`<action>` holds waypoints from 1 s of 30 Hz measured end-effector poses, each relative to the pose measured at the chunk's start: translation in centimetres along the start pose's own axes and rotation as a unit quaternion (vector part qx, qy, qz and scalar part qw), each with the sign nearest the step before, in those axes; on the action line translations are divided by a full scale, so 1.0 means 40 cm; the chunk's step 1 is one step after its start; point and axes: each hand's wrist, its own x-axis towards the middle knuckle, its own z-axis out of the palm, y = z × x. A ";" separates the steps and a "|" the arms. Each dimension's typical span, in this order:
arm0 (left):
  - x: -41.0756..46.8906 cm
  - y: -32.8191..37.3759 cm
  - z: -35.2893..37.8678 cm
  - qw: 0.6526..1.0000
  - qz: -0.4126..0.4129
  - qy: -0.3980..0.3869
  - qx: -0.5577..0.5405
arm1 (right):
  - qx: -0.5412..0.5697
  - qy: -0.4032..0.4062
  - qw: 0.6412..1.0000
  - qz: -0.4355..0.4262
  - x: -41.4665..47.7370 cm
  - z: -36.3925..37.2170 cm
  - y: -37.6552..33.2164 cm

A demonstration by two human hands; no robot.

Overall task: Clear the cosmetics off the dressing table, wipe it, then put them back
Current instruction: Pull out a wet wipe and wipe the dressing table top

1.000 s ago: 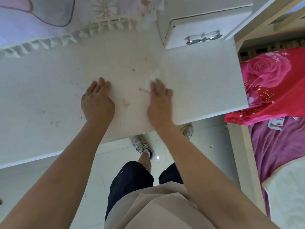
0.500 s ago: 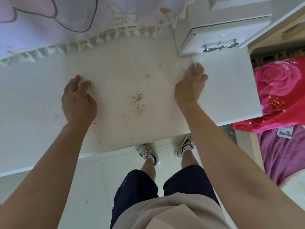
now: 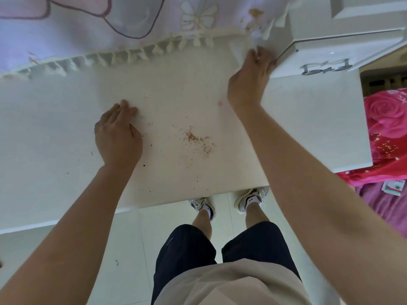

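The white tabletop point(image 3: 66, 128) spans the middle of the frame, from the left edge almost to the right. The left hand point(image 3: 117, 137) lies flat on it at centre left, fingers point(image 3: 123, 108) straight and close together, holding nothing.

The right hand point(image 3: 248, 82) reaches to the upper right of the frame, where its fingers point(image 3: 257, 56) bend down onto a white tissue point(image 3: 236, 51) lying on the tabletop, just beside the corner of a white drawer box point(image 3: 293, 64). Whether they pinch the tissue or only press it cannot be told. The box stands on the tabletop and bears a silver bow-shaped handle point(image 3: 326, 67).

Between the hands, a little below centre, lies a scatter of brown crumbs point(image 3: 196, 137) – with a few dark specks nearer the front edge and a small pink spot point(image 3: 219, 103) by the right wrist.

Along the top, a pale flowered cloth point(image 3: 132, 18) with a tasselled fringe point(image 3: 141, 51) hangs at the tabletop's far edge. At the right edge of the frame is a bed point(image 3: 385, 212) with a pink rose-print blanket point(image 3: 387, 128). Below the tabletop – on a pale tiled floor point(image 3: 132, 249) – stand the person's two sneakers point(image 3: 251, 199).
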 end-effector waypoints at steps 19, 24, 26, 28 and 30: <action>0.017 -0.028 -0.008 0.999 -0.013 0.036 -0.038 | -0.022 0.000 1.000 -0.014 0.037 0.027 -0.037; 0.016 -0.023 -0.015 0.999 -0.015 0.022 -0.036 | -0.081 -0.081 0.977 -0.177 -0.015 0.104 -0.172; 0.018 -0.025 -0.020 0.999 -0.018 -0.001 -0.032 | -0.058 -0.140 0.942 -0.298 -0.070 0.121 -0.230; 0.017 -0.021 -0.025 0.999 -0.021 -0.015 -0.029 | -0.036 -0.198 0.910 -0.363 -0.111 0.112 -0.247; 0.018 -0.016 -0.029 0.999 -0.028 -0.021 -0.025 | 0.018 -0.218 0.911 -0.349 -0.125 0.076 -0.231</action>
